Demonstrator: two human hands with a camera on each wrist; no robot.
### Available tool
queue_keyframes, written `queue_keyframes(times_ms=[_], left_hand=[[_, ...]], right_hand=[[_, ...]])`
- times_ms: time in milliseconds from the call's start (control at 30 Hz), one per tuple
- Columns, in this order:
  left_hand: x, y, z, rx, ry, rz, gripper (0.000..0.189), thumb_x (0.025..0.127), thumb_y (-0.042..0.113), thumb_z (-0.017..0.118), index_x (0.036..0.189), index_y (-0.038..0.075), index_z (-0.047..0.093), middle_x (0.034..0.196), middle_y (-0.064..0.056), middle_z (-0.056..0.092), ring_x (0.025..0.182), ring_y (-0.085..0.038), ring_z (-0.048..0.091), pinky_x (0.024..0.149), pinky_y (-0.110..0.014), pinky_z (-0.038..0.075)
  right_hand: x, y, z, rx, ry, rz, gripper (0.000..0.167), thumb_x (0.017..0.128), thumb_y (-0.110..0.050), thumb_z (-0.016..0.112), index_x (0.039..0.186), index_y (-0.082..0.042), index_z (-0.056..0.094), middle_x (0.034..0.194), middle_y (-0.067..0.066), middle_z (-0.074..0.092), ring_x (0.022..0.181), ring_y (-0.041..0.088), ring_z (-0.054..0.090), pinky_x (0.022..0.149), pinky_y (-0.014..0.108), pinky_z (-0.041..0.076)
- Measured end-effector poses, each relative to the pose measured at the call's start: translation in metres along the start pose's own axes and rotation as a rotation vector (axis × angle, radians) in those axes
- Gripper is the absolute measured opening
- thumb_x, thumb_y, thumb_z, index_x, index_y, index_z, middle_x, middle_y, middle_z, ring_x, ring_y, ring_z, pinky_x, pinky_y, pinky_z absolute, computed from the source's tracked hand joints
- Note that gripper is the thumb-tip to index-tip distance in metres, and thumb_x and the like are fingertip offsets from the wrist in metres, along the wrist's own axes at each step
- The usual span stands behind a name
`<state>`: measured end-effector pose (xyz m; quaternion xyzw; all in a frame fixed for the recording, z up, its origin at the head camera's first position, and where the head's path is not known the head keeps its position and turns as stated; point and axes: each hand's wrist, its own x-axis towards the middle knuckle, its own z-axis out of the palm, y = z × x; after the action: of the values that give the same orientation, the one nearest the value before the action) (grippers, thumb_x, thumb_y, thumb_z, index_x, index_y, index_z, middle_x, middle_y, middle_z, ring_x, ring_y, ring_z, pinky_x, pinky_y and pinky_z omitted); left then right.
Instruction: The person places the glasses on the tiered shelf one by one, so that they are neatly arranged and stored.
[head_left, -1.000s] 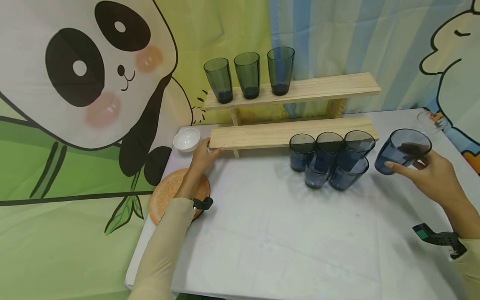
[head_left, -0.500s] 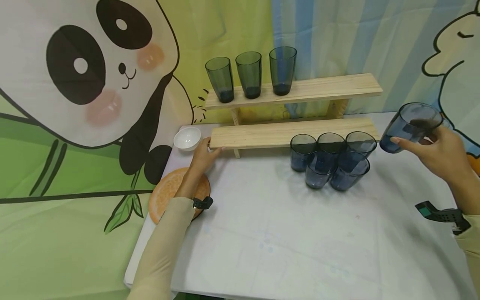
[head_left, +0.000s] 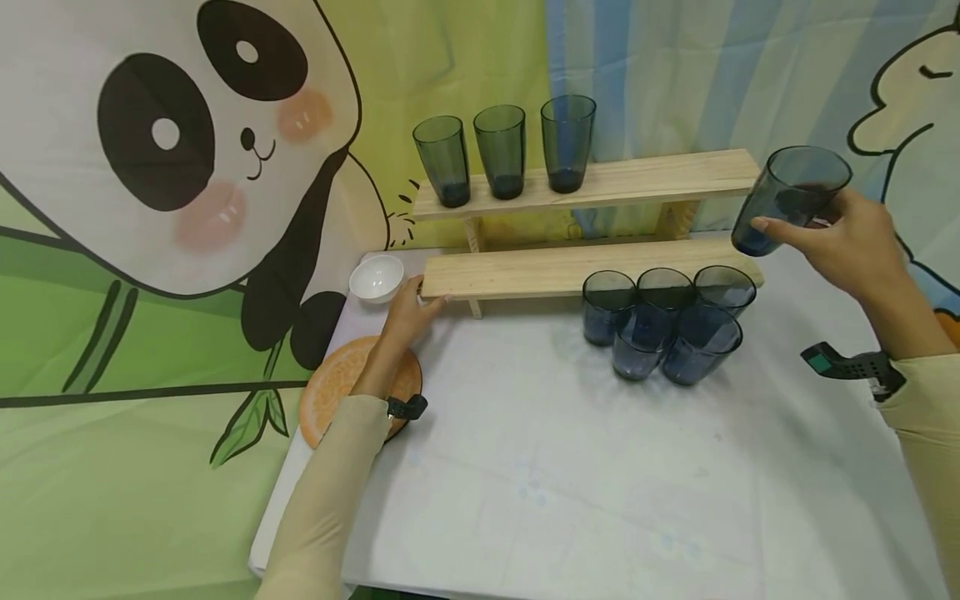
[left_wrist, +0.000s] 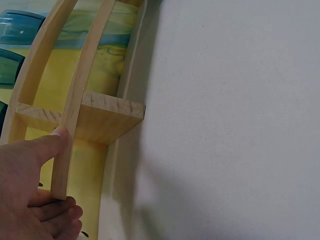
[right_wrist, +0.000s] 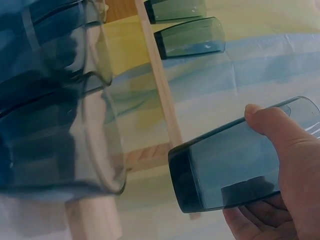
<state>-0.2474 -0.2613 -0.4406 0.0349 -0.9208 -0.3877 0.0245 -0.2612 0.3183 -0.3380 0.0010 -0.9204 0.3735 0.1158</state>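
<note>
My right hand [head_left: 862, 246] holds a blue-tinted drinking glass [head_left: 765, 200] in the air beside the right end of the shelf's upper board. In the right wrist view, the thumb lies along one side of this glass [right_wrist: 230, 160] and the fingers wrap the other. My left hand [head_left: 408, 317] grips the left end of the lower board of a two-tier wooden shelf [head_left: 510, 273]. The left wrist view has its thumb on the board's front edge [left_wrist: 75, 110] and curled fingers at the end. Three tinted glasses [head_left: 500, 154] stand on the upper board's left half.
Several blue-tinted glasses [head_left: 637, 346] stand close together on the white table [head_left: 555, 467], before the lower board's right half. A white bowl [head_left: 377, 279] sits left of the shelf. An orange-patterned round plate [head_left: 330, 392] lies partly under the left forearm. Cartoon-printed cloth [head_left: 480, 50] hangs behind.
My right hand has raised the glass from beside the table glasses, first up and rightward, then up and back left to upper-board height. The left hand stays at the shelf's end.
</note>
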Motion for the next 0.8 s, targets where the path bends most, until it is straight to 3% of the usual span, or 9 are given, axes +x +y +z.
queue_keyframes(times_ms=[233,367,467,533,633,733,800], left_hand=[[-0.001,0.000,-0.001,-0.007,-0.001,0.000,0.076,0.101,0.040,0.072,0.158,0.000,0.040,0.159,-0.023,0.044,0.150,-0.040,0.040,0.126,-0.054,0.031],[0.002,0.001,0.001,0.001,-0.004,0.012,0.075,0.101,0.039,0.072,0.157,-0.001,0.041,0.157,-0.024,0.046,0.149,-0.040,0.042,0.125,-0.053,0.032],[0.002,0.004,0.001,0.010,-0.005,0.015,0.074,0.101,0.039,0.073,0.156,-0.001,0.042,0.157,-0.023,0.046,0.148,-0.039,0.042,0.125,-0.053,0.033],[0.001,0.005,0.001,0.014,-0.008,0.008,0.074,0.101,0.039,0.072,0.156,-0.001,0.042,0.157,-0.023,0.046,0.149,-0.039,0.042,0.125,-0.053,0.033],[0.000,0.005,-0.001,0.016,-0.009,-0.001,0.076,0.101,0.039,0.072,0.157,0.000,0.041,0.158,-0.023,0.045,0.149,-0.039,0.041,0.125,-0.053,0.033],[0.000,0.004,-0.002,0.018,-0.006,-0.004,0.077,0.101,0.040,0.072,0.158,-0.001,0.040,0.158,-0.024,0.045,0.149,-0.039,0.042,0.124,-0.053,0.033],[0.000,0.003,-0.002,0.020,-0.005,-0.004,0.078,0.101,0.040,0.072,0.158,-0.002,0.039,0.158,-0.024,0.045,0.149,-0.040,0.042,0.124,-0.053,0.033]], right_hand=[[0.023,-0.032,0.003,0.019,-0.064,-0.001,0.072,0.095,-0.054,0.073,0.143,-0.004,0.055,0.149,0.029,0.054,0.144,0.052,0.044,0.117,0.070,0.034],[0.037,-0.043,0.008,0.062,-0.066,-0.017,0.053,0.094,-0.055,0.074,0.124,-0.013,0.062,0.123,0.003,0.065,0.146,0.050,0.043,0.121,0.068,0.030],[0.046,-0.052,0.012,0.088,-0.057,-0.038,0.040,0.093,-0.055,0.076,0.109,-0.020,0.062,0.101,-0.017,0.056,0.139,0.041,0.049,0.119,0.058,0.038],[0.053,-0.059,0.016,0.077,-0.057,-0.058,0.041,0.092,-0.055,0.076,0.106,-0.019,0.062,0.096,-0.016,0.054,0.120,0.034,0.055,0.104,0.046,0.045],[0.064,-0.071,0.022,0.071,-0.081,-0.075,0.044,0.092,-0.055,0.076,0.108,-0.017,0.062,0.097,-0.011,0.055,0.096,0.020,0.050,0.082,0.034,0.039],[0.075,-0.084,0.030,0.089,-0.116,-0.086,0.046,0.093,-0.055,0.076,0.115,-0.018,0.061,0.100,-0.008,0.055,0.090,0.012,0.048,0.080,0.031,0.038],[0.082,-0.091,0.036,0.094,-0.132,-0.089,0.046,0.093,-0.056,0.075,0.114,-0.017,0.060,0.101,-0.006,0.054,0.091,0.014,0.047,0.079,0.033,0.039]])
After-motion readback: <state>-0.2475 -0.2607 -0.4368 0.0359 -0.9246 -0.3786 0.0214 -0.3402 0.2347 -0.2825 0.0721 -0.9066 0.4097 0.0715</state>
